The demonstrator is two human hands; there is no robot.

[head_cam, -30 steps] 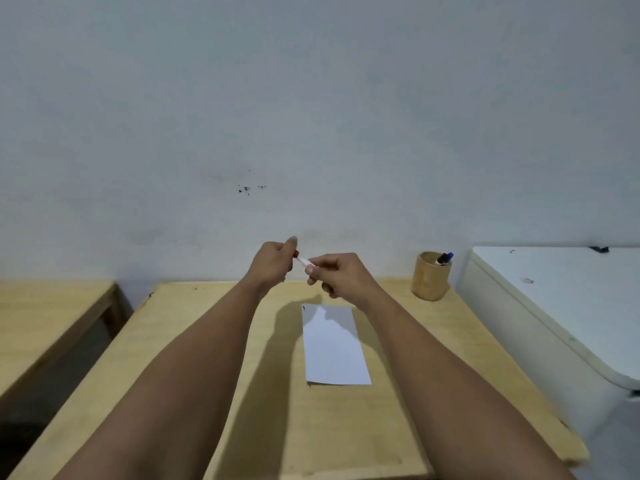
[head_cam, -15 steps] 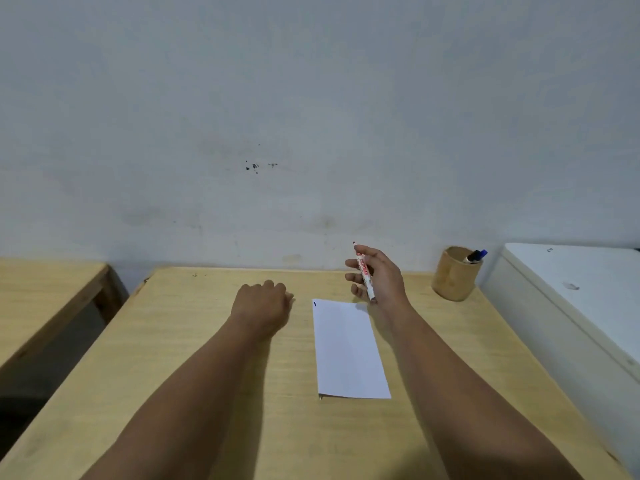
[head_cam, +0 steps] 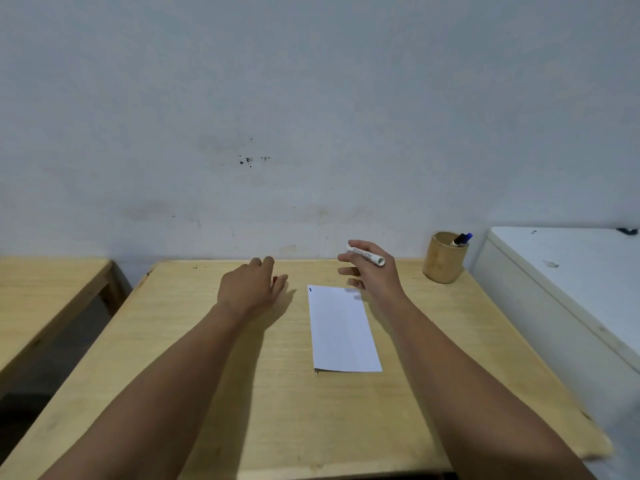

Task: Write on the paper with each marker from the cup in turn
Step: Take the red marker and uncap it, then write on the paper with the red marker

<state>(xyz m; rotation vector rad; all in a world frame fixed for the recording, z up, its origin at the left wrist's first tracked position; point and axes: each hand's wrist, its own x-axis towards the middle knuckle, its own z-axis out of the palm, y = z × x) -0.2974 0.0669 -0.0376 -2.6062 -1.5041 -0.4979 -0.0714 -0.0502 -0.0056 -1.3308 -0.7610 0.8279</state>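
Note:
A white sheet of paper (head_cam: 341, 327) lies on the wooden table (head_cam: 270, 403), with a small blue mark at its far left corner. My right hand (head_cam: 372, 273) hovers over the paper's far edge and holds a white marker (head_cam: 365, 255) lying crosswise over loosely spread fingers. My left hand (head_cam: 247, 289) rests on the table left of the paper, and a bit of red cap (head_cam: 274, 279) shows between its fingers. A round wooden cup (head_cam: 445, 259) stands at the far right corner with a blue-capped marker (head_cam: 462, 238) sticking out of it.
A white chest-like unit (head_cam: 571, 289) stands against the table's right side. A second wooden table (head_cam: 45, 289) is at the left across a dark gap. A pale wall runs right behind the table.
My hands separated after pulling the cap off. My left hand dropped onto the table with the cap. My right hand turned the marker from near upright to lying across its fingers.

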